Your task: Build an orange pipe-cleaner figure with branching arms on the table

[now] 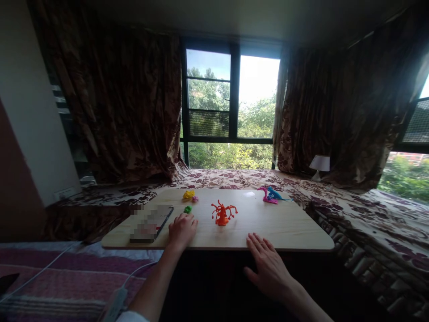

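My left hand rests on the light wooden tabletop, its fingers bent forward and down. Just beyond its fingertips is a small green plastic piece; whether the fingers touch it I cannot tell. Open and palm down, my right hand lies at the near edge of the table, fingers stretched onto the top and thumb apart. Between and beyond my hands stands an orange plastic tree-like figure with curling branches. A phone-like flat device, partly blurred out, lies left of my left hand.
Toward the back left sit a yellow piece and a pale pink piece. A magenta curved piece and a blue animal figure are at the back right. A small white lamp stands beyond, beside the curtain.
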The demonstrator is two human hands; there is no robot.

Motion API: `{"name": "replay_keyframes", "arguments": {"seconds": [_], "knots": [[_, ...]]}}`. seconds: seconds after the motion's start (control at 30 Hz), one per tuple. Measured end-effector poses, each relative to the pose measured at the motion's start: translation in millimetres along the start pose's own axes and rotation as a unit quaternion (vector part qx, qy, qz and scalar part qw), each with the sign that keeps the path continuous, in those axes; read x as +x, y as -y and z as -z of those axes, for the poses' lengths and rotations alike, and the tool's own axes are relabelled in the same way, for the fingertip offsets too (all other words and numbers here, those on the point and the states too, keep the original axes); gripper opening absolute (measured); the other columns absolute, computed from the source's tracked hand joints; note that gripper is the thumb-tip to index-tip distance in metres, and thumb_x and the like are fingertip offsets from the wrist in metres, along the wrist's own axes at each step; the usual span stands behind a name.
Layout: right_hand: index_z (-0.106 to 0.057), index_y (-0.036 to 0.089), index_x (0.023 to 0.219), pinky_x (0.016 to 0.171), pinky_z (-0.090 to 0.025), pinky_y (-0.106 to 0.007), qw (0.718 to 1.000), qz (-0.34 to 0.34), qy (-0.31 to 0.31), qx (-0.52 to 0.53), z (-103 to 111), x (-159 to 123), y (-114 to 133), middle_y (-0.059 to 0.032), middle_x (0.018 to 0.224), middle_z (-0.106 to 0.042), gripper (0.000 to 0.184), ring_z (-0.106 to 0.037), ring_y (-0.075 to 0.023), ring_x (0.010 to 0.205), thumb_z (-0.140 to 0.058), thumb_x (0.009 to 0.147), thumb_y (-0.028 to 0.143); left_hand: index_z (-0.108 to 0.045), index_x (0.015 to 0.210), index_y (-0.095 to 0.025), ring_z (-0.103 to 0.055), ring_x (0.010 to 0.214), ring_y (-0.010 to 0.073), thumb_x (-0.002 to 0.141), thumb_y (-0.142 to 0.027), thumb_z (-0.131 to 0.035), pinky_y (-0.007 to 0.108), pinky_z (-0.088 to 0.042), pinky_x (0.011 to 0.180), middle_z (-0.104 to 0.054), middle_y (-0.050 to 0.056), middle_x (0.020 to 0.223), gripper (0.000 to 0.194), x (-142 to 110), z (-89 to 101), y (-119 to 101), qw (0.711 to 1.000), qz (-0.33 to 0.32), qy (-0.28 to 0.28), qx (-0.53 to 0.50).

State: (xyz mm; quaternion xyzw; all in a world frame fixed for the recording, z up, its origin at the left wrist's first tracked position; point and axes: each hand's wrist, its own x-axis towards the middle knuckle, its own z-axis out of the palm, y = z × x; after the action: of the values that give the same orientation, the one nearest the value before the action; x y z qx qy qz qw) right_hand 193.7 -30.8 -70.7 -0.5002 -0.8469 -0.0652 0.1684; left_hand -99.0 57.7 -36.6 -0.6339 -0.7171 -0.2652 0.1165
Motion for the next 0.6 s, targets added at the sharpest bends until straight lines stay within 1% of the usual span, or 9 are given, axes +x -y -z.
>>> {"name": "replay_keyframes", "arguments": {"seconds": [0.03, 0.1, 0.17, 0.23, 0.3, 0.37, 0.43, 0.53, 0.6], "knots": [[-0.025, 0.016, 0.136, 0.106, -0.012, -0.036, 1.000, -0.001, 0.010, 0.010, 2, 6, 1, -0.0067, 0.142, -0.022, 0.062, -0.017, -0.0198, 0.130, -0.041, 0.079, 0.033, -0.066, 0.087, -0.022, -0.053, 0.092, 0.0218, 0.077, -0.033, -0.045, 0.032, -0.039, 0.074, -0.061, 0.007, 0.097, 0.025, 6, -1.3, 1, 1.000, -0.004, 0.015, -0.001], [-0.029, 0.016, 0.135, 0.105, -0.013, -0.039, 0.999, -0.026, 0.027, 0.020, 6, 18, -2, -0.0080, 0.141, -0.025, 0.056, -0.020, -0.0209, 0.130, -0.031, 0.085, 0.042, -0.066, 0.078, -0.021, -0.053, 0.091, 0.0221, 0.076, -0.032, -0.047, 0.032, -0.039, 0.073, -0.062, 0.007, 0.091, 0.022, 10, -1.2, 2, 1.000, -0.013, 0.024, -0.011], [-0.033, 0.015, 0.133, 0.104, -0.013, -0.043, 0.996, -0.072, 0.041, 0.020, 8, 28, -10, -0.0107, 0.139, -0.028, 0.057, -0.021, -0.0237, 0.129, -0.024, 0.087, 0.049, -0.066, 0.076, -0.021, -0.055, 0.087, 0.0217, 0.075, -0.030, -0.047, 0.032, -0.039, 0.073, -0.063, 0.007, 0.087, 0.021, 4, 2.5, 1, 0.999, -0.012, 0.010, -0.044], [-0.035, 0.015, 0.132, 0.102, -0.013, -0.046, 0.993, -0.104, 0.053, 0.021, 8, 36, -20, -0.0123, 0.139, -0.028, 0.060, -0.020, -0.0258, 0.129, -0.021, 0.087, 0.052, -0.065, 0.080, -0.020, -0.057, 0.082, 0.0198, 0.076, -0.031, -0.046, 0.030, -0.040, 0.073, -0.064, 0.006, 0.085, 0.022, -10, 7.7, -6, 0.992, -0.005, -0.005, -0.124], [-0.035, 0.017, 0.132, 0.102, -0.014, -0.047, 0.991, -0.115, 0.060, 0.039, 8, 42, -29, -0.0114, 0.139, -0.029, 0.059, -0.020, -0.0256, 0.129, -0.021, 0.087, 0.053, -0.063, 0.087, -0.020, -0.058, 0.080, 0.0166, 0.077, -0.035, -0.046, 0.026, -0.042, 0.072, -0.065, 0.004, 0.087, 0.025, -28, 11.7, -20, 0.968, -0.006, -0.006, -0.251], [-0.035, 0.019, 0.132, 0.102, -0.017, -0.045, 0.988, -0.121, 0.058, 0.077, 10, 46, -37, -0.0097, 0.138, -0.032, 0.056, -0.023, -0.0240, 0.128, -0.020, 0.088, 0.051, -0.061, 0.091, -0.020, -0.059, 0.075, 0.0146, 0.076, -0.039, -0.048, 0.023, -0.043, 0.069, -0.065, 0.002, 0.082, 0.028, -45, 12.9, -41, 0.929, -0.021, 0.026, -0.369], [-0.037, 0.019, 0.131, 0.102, -0.021, -0.043, 0.984, -0.130, 0.028, 0.120, 15, 49, -44, -0.0090, 0.135, -0.037, 0.052, -0.028, -0.0224, 0.126, -0.021, 0.089, 0.047, -0.061, 0.082, -0.018, -0.058, 0.067, 0.0139, 0.075, -0.041, -0.050, 0.023, -0.043, 0.064, -0.064, 0.001, 0.073, 0.026, -58, 12.3, -63, 0.905, -0.020, 0.041, -0.424], [-0.048, 0.018, 0.123, 0.100, -0.028, -0.038, 0.974, -0.123, -0.085, 0.172, 29, 47, -44, -0.0096, 0.127, -0.048, 0.044, -0.038, -0.0212, 0.120, -0.028, 0.089, 0.039, -0.060, 0.071, -0.017, -0.056, 0.062, 0.0133, 0.074, -0.041, -0.052, 0.023, -0.042, 0.061, -0.061, 0.000, 0.064, 0.026, -66, 11.9, -90, 0.879, -0.026, 0.066, -0.471], [-0.053, 0.020, 0.117, 0.096, -0.033, -0.036, 0.962, -0.088, -0.151, 0.211, 38, 41, -35, -0.0085, 0.121, -0.052, 0.037, -0.045, -0.0206, 0.113, -0.039, 0.086, 0.035, -0.062, 0.072, -0.016, -0.057, 0.064, 0.0133, 0.074, -0.042, -0.053, 0.023, -0.042, 0.062, -0.062, 0.001, 0.065, 0.027, -67, 13.8, -102, 0.844, -0.019, 0.105, -0.526]]}}
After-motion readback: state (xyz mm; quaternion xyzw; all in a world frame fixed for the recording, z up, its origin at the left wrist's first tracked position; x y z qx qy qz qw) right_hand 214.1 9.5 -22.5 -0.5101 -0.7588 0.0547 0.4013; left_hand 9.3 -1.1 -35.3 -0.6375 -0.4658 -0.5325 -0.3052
